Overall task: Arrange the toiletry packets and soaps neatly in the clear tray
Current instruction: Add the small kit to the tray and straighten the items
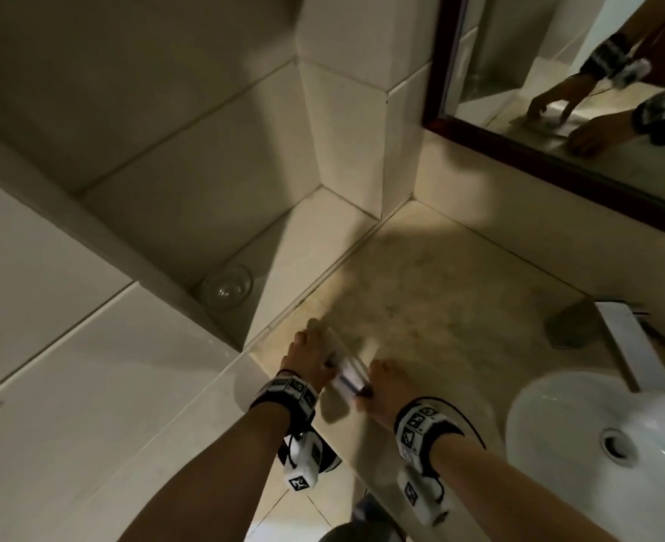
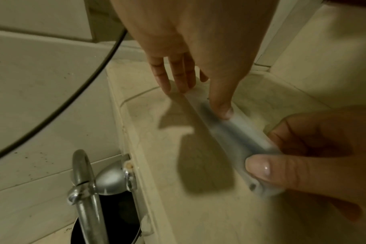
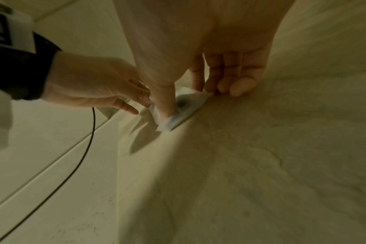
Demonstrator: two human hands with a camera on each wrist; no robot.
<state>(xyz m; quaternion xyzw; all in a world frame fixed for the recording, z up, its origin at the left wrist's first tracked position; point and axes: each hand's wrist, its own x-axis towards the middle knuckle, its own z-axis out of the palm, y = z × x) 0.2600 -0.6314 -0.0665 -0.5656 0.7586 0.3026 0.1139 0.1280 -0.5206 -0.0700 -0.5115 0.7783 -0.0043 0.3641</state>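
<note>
Two hands (image 1: 309,357) (image 1: 381,385), one packet (image 1: 348,375), one basin (image 1: 581,432), one mirror (image 1: 558,84)

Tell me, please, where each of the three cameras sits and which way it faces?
Head: on the person's head, facing down at the countertop; both forearms, left hand and right hand show.
Left wrist: looks along the left hand's fingers to the white packet; the right hand's thumb shows too.
Right wrist: looks along the right hand's fingers to the packet's end; the left hand and wristband show.
Shared: both wrist views show both hands on the packet.
</note>
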